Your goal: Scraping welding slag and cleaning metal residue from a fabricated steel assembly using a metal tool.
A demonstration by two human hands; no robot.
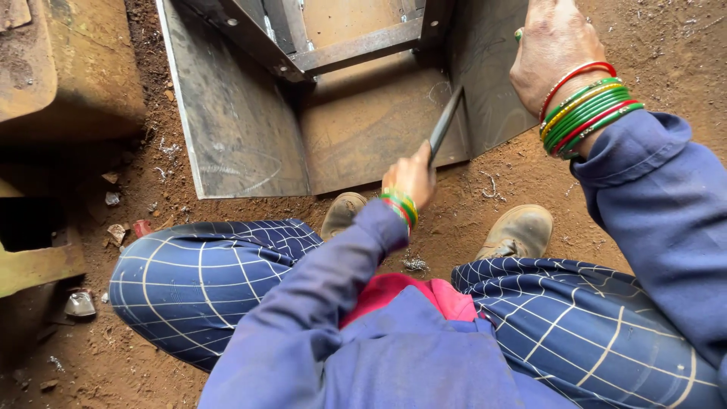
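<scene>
Blue sleeve [318,303] foremost, her left hand [410,178] clamped on a flat metal file [445,123], right hand [551,47] gripping the steel frame's side plate [485,83].

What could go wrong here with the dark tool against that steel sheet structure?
1. The left hand grips the dark flat tool near its end, aimed at the inside corner of the steel structure; a slip could drive the knuckles into the sheet.
2. The right hand rests on the upright side panel, close to its bare edge, which may cut.
3. The bangles could snag.
</scene>
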